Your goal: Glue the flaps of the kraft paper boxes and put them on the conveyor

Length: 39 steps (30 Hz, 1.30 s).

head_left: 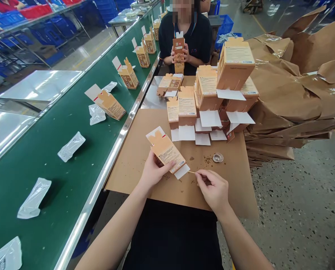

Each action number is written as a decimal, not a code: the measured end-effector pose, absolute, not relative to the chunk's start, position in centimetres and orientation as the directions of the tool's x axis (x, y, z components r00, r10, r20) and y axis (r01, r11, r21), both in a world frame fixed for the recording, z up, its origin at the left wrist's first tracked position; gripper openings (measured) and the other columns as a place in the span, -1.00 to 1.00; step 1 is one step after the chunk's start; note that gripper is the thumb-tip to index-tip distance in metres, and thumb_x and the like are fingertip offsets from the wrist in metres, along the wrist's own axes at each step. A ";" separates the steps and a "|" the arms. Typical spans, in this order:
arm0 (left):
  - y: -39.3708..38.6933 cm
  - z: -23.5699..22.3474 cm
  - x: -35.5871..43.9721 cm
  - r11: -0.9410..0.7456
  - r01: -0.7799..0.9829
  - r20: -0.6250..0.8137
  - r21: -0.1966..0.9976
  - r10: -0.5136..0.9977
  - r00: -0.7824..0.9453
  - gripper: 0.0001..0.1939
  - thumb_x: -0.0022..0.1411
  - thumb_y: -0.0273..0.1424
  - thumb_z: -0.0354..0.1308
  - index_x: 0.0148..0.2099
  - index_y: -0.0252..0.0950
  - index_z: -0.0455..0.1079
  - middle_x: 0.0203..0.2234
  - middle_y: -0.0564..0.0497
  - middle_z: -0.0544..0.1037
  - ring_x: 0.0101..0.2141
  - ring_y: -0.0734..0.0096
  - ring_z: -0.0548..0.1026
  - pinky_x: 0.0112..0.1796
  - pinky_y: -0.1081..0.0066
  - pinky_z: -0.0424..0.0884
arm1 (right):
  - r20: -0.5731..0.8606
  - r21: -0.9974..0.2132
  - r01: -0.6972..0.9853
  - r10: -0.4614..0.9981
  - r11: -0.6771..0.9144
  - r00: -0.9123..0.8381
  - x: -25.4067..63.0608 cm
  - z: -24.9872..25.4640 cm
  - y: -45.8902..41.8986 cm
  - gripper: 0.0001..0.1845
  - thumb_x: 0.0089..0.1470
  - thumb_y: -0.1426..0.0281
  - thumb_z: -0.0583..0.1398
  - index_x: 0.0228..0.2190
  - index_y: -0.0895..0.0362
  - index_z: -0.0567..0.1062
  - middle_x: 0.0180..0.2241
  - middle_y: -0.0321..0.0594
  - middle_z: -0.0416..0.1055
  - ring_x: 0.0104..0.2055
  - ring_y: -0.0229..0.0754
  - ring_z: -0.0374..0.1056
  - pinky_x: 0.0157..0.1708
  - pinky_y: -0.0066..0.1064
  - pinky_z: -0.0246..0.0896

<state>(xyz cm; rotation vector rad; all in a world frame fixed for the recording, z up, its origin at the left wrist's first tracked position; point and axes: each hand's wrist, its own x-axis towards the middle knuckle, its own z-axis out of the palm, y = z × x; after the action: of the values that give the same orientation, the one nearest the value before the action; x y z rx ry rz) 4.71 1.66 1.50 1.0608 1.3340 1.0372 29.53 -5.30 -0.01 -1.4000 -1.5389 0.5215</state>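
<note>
My left hand (155, 169) is closed around an orange-brown printed carton (169, 152), which lies tilted just above the cardboard-covered table (145, 183). A white flap (182, 171) sticks out from the carton's near end. Between the fingertips of my right hand (213, 187) is a thin, light-coloured stick (192, 172), its tip at the edge of that flap. Whether the tip touches the flap I cannot tell. Beyond my right hand sits a small clear round dish (218, 157), with brown specks scattered beside it.
Several cartons (187, 107) are stacked at the table's back right. On the left runs a green conveyor belt (80, 168) carrying cartons and clear-wrapped packets (35, 198). A co-worker (195, 52) across the table holds a carton. Brown paper (296, 90) is piled at right.
</note>
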 end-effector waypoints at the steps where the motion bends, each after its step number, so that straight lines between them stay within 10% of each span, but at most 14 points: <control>1: 1.3 1.6 4.9 0.204 0.050 -0.203 0.978 0.979 -0.014 -0.17 0.05 -0.03 0.76 0.23 -0.12 0.46 0.15 -0.21 0.78 0.17 -0.22 0.80 0.16 -0.13 0.77 | 0.360 -0.818 0.521 0.924 0.246 0.129 29.9 0.3 -5.6 -0.73 0.51 0.34 0.32 -0.29 0.01 0.74 -0.43 -0.30 0.64 -0.49 -0.22 0.55 -0.41 -0.45 0.55; 23: -1.3 1.1 6.3 0.054 0.448 -0.067 0.892 0.998 0.013 -0.32 0.12 -0.24 0.60 0.23 0.04 0.43 -0.05 -0.06 0.78 -0.04 -0.22 0.81 -0.08 -0.04 0.71 | 0.403 -0.812 0.537 0.884 0.228 0.235 32.9 3.3 -8.3 -0.68 0.54 0.23 0.36 -0.31 0.01 0.74 -0.46 -0.28 0.65 -0.54 -0.20 0.55 -0.45 -0.40 0.54; 30: 0.0 2.8 -6.5 0.292 0.629 0.084 0.721 0.863 -0.497 -0.28 0.03 -0.06 0.62 0.11 -0.06 0.35 0.03 -0.21 0.72 0.13 -0.50 0.75 0.05 -0.19 0.69 | 0.452 -0.749 0.624 0.860 0.221 0.238 35.3 1.8 -9.3 -0.66 0.53 0.15 0.40 -0.31 0.01 0.76 -0.46 -0.29 0.67 -0.55 -0.19 0.57 -0.45 -0.38 0.52; 39: 1.1 2.8 -18.0 0.453 0.369 0.028 0.812 0.601 -0.799 -0.09 -0.10 -0.20 0.67 0.20 -0.09 0.24 0.12 -0.23 0.70 0.25 -0.40 0.72 0.29 -0.32 0.65 | 0.354 -0.826 0.555 0.861 0.104 0.366 35.3 1.8 -9.1 -0.60 0.42 -0.03 0.49 -0.30 0.00 0.79 -0.44 -0.22 0.69 -0.52 -0.10 0.57 -0.36 -0.26 0.59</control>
<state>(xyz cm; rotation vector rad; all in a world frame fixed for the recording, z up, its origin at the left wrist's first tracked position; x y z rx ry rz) -17.97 1.10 2.84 0.8356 2.4424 1.2664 35.33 -9.10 1.75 -1.5717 -1.3078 0.3633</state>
